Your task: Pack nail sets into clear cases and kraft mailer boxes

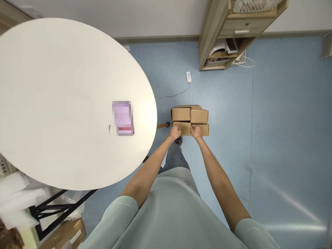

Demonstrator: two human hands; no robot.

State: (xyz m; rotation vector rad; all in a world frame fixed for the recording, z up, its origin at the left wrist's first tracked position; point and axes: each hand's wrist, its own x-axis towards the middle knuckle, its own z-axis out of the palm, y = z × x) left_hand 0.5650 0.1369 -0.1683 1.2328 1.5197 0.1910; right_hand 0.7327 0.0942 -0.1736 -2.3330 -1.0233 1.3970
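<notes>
Several small brown cardboard boxes are grouped in two rows on the blue floor, past my feet. My left hand [175, 131] is closed at the left side of the near-left cardboard box [184, 129]. On the opposite side of that box, my right hand [196, 132] has its fingers curled at the edge, where the near-right box [204, 130] adjoins. The fingertips of both hands are partly hidden. Just behind sit the far-left box [181, 114] and the far-right box [199, 116], with more cardboard showing beyond them.
A round white table [77, 69] stands on the left, bearing a blurred purple phone-like object [123, 117]. A white cable runs to a small white device [188, 76] on the floor. Ahead is a wooden cabinet [211, 31] with shelves. Black metal legs [64, 211] and a larger carton [70, 231] are at lower left.
</notes>
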